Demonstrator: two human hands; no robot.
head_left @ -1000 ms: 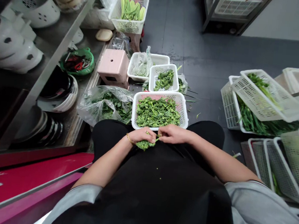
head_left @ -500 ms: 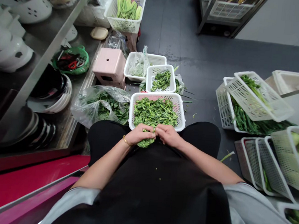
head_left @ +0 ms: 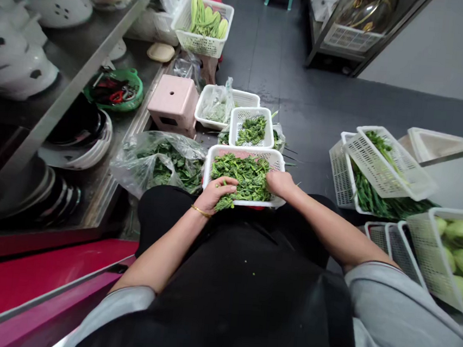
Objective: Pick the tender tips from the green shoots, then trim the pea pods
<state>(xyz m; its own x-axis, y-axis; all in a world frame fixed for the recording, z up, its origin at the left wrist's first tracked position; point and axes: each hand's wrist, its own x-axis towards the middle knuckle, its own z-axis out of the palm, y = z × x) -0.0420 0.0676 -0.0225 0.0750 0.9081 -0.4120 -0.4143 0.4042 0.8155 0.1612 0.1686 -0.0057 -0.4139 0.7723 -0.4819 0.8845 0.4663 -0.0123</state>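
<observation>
My left hand, with a gold bangle at the wrist, is closed around a small bunch of leafy greens at the near left edge of a white basket. This basket stands between my knees and is full of cut green sprigs. At its right side my right hand reaches in over the rim. Its fingertips are hidden among the greens, so I cannot see what they hold.
A clear plastic bag of greens lies left of the basket. Beyond stand a smaller white basket and a pink stool. Shelves with bowls line the left. More vegetable baskets are stacked on the right.
My hands were together at the basket's near edge with greens between them. Now they are apart: the right has moved right and forward into the basket, the left keeps the bunch.
</observation>
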